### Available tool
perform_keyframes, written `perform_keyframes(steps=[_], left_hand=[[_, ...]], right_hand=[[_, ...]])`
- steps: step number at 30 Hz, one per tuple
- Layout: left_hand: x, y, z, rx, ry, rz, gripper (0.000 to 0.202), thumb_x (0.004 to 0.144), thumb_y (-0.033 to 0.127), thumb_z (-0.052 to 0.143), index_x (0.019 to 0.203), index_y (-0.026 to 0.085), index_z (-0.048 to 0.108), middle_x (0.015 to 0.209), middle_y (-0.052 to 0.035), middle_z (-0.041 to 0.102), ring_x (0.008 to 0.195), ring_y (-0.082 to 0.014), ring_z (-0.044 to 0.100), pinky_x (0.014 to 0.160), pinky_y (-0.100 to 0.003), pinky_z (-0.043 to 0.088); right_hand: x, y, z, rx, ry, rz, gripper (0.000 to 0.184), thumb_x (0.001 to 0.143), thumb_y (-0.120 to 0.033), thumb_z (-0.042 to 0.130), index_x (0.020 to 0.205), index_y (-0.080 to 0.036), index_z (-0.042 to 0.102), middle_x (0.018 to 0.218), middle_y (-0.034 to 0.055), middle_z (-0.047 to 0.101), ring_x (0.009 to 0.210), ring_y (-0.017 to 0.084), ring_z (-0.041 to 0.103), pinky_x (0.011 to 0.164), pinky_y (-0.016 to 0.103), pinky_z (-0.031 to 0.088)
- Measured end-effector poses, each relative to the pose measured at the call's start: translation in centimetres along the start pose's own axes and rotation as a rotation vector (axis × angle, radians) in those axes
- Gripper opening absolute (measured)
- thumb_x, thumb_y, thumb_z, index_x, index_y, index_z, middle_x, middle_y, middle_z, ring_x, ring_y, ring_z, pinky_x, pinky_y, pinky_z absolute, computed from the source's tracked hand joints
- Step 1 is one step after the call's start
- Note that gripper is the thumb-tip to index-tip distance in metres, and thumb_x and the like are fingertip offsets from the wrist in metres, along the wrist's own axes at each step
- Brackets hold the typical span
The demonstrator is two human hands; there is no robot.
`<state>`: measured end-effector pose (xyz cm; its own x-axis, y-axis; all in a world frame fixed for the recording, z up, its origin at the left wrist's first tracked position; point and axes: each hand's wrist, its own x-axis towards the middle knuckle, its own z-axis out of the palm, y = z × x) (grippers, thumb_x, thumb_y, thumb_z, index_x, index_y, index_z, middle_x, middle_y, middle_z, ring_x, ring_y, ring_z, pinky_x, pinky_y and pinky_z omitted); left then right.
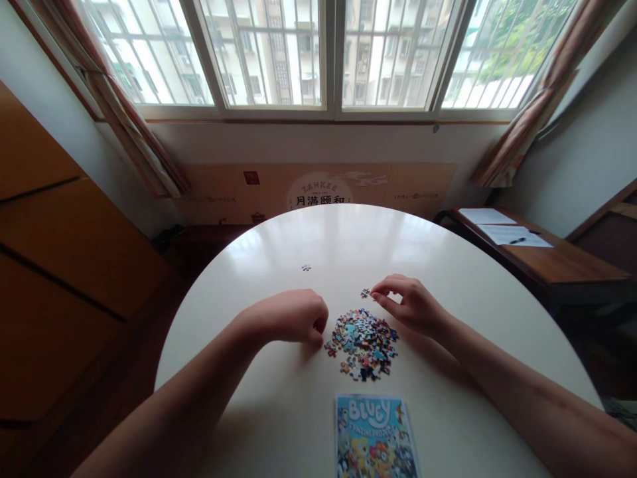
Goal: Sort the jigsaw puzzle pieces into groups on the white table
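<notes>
A heap of small multicoloured jigsaw pieces (362, 338) lies on the white round table (239, 265). My left hand (298, 315) is at the heap's left edge, closed, its fingers curled down and thumb pressed in. Whatever those fingers hold, if anything, is hidden. Beyond the heap, my right hand (411, 302) pinches thumb and fingertips together at the edge of a jigsaw piece (365, 293) on the tabletop. Farther off, a single pale jigsaw piece (306, 267) sits apart from the others.
A blue picture card (375, 438) marked "Bluey" lies at the near side of the table. On the right, a wooden side table (572, 262) carries papers (515, 235) and a dark pen (518, 241). A printed cardboard panel (213, 192) stands below the window.
</notes>
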<state>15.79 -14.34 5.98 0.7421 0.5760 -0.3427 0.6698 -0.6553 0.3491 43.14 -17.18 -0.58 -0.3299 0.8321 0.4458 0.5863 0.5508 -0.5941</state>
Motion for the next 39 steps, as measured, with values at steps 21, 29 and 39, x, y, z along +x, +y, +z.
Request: perform_keyframes(steps=[21, 29, 39], left_hand=[[0.1, -2.4, -0.9, -0.004, 0.024, -0.096, 0.008, 0.073, 0.022, 0.069, 0.077, 0.022, 0.076, 0.075, -0.0017, 0.072, 0.066, -0.0154, 0.061, 0.057, -0.024, 0.041], [2.3, -5.7, -0.7, 0.054, 0.317, -0.155, 0.019, 0.079, 0.017, 0.059, 0.082, 0.023, 0.077, 0.090, -0.0030, 0.075, 0.080, -0.0188, 0.065, 0.067, -0.026, 0.045], [3.9, -9.3, 0.6, 0.104, 0.780, -0.306, 0.023, 0.092, 0.028, 0.057, 0.104, 0.024, 0.077, 0.104, -0.0049, 0.070, 0.079, -0.0186, 0.066, 0.077, -0.032, 0.051]], right_hand=[[-0.1, 0.6, 0.3, 0.006, 0.001, -0.028, 0.014, 0.093, -0.024, 0.061, 0.090, -0.022, 0.074, 0.087, 0.0047, 0.076, 0.082, 0.019, 0.068, 0.071, 0.033, 0.052], [0.0, 0.7, 0.6, 0.001, 0.011, -0.033, 0.014, 0.093, -0.024, 0.061, 0.088, -0.021, 0.074, 0.085, 0.0047, 0.075, 0.078, 0.018, 0.067, 0.068, 0.032, 0.051], [0.1, 0.5, 0.5, -0.021, 0.025, -0.014, 0.014, 0.093, -0.023, 0.061, 0.089, -0.022, 0.074, 0.084, 0.0044, 0.076, 0.078, 0.019, 0.067, 0.068, 0.032, 0.051]])
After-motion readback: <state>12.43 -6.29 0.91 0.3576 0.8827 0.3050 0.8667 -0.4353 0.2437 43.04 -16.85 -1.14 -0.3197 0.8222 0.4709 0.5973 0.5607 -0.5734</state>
